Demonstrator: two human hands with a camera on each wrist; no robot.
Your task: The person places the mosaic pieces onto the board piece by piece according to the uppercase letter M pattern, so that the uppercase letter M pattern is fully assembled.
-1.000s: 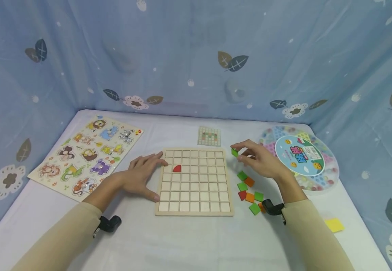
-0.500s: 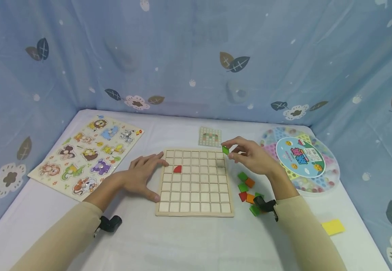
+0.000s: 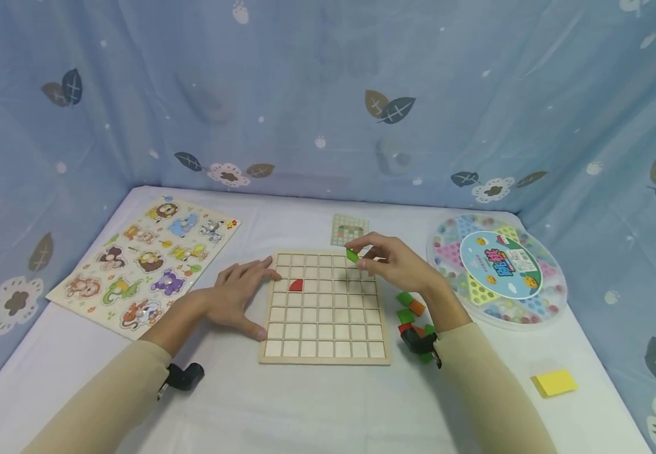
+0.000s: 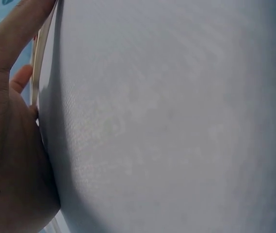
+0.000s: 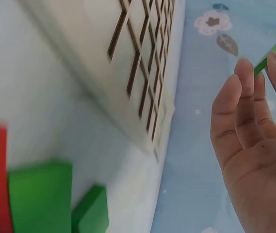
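Pinching a thin green tile [image 3: 352, 255], my right hand [image 3: 392, 261] hovers above the far right-hand part of a square, pale wooden grid board [image 3: 324, 361] bearing one red quarter-circle tile [image 3: 296, 285]; my left hand [image 3: 231, 296], fingers spread, rests at the board's left edge.

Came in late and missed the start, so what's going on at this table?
A person is handling colored tiles at a wooden grid board. The right hand pinches a green tile above the board's far side, not yet set down. The left hand rests along the board's left edge. Only one red piece shows in the grid; more green, orange and red tiles lie right of the board. A small pattern card lies just beyond it.
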